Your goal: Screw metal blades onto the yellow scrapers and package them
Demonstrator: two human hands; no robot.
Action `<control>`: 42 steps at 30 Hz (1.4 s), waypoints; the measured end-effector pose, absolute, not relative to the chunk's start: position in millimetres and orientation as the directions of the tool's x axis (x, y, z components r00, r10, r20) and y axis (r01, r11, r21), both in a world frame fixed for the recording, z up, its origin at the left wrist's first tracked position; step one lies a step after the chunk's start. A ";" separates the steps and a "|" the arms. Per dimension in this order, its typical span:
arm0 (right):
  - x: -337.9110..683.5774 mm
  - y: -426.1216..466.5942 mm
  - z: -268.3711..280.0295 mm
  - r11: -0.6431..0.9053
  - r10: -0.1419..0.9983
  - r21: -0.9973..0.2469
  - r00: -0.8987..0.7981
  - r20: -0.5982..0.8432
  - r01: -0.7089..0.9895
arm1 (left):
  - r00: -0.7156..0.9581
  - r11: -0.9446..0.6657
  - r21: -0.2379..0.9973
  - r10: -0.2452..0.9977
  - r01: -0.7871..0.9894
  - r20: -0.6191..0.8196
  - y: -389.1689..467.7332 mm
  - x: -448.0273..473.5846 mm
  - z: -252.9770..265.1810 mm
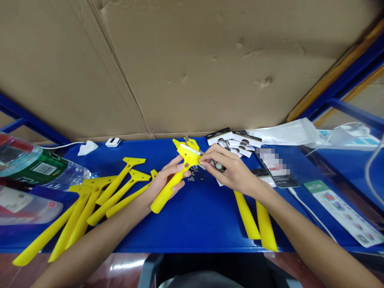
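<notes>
My left hand (171, 175) is wrapped round the neck of a yellow scraper (168, 196), whose handle slants down to the left. Along the scraper's wide head lies a pale, thin strip (189, 149), apparently a blade. My right hand (225, 164) is closed in a pinch at the right end of that head; its fingertips hide exactly what they grip. A small round, silvery thing (219, 166) shows under its curled fingers. Behind the head are small yellow pieces (192, 141). Below it, several tiny metal nuts or screws (192, 173) lie scattered on the blue table (192, 224).
More yellow scraper handles (120, 184) lie at left, beside a bottle (39, 164) and a plastic container (27, 206). Two handles (247, 216) lie under my right forearm. Printed cards (220, 136), a phone (277, 168) with a cable (312, 214) and a leaflet (345, 214) are at right. Cardboard (192, 68) stands behind.
</notes>
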State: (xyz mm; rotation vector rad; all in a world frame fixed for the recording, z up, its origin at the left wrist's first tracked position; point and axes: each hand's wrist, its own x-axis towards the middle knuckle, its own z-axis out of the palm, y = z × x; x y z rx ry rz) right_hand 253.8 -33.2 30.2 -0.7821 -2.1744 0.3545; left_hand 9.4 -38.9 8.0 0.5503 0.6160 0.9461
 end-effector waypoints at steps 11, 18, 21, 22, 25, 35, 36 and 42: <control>253.5 -31.4 31.5 0.725 0.688 -0.504 -0.465 0.557 0.469 | 0.442 0.477 0.685 0.863 -0.550 -0.246 -38.7 9.2 3.6; 255.8 -28.0 31.5 0.670 0.742 -0.570 -0.410 0.530 0.475 | 0.479 0.492 0.684 0.847 -0.538 -0.232 -36.5 6.7 0.4; 256.6 -28.9 31.1 0.700 0.712 -0.524 -0.414 0.567 0.485 | 0.441 0.468 0.665 0.869 -0.582 -0.226 -34.4 6.6 6.6; 257.1 -29.8 32.1 0.705 0.704 -0.504 -0.404 0.585 0.499 | 0.420 0.455 0.656 0.879 -0.602 -0.225 -33.4 6.4 9.1; 261.8 -33.6 38.4 0.733 0.647 -0.421 -0.355 0.675 0.535 | 0.372 0.414 0.643 0.904 -0.644 -0.210 -29.8 4.6 15.1; 283.6 -32.7 59.9 0.810 0.540 -0.479 -0.112 0.834 0.339 | 0.318 0.346 0.656 0.933 -0.671 -0.168 -21.3 0.5 16.6; 284.1 -34.0 63.3 0.814 0.518 -0.464 -0.077 0.852 0.349 | 0.317 0.345 0.657 0.934 -0.670 -0.167 -20.7 -0.1 15.3; 285.6 -47.9 79.7 0.763 0.170 -0.244 0.178 0.969 0.599 | 0.335 0.367 0.674 0.924 -0.641 -0.185 -18.7 -2.5 8.8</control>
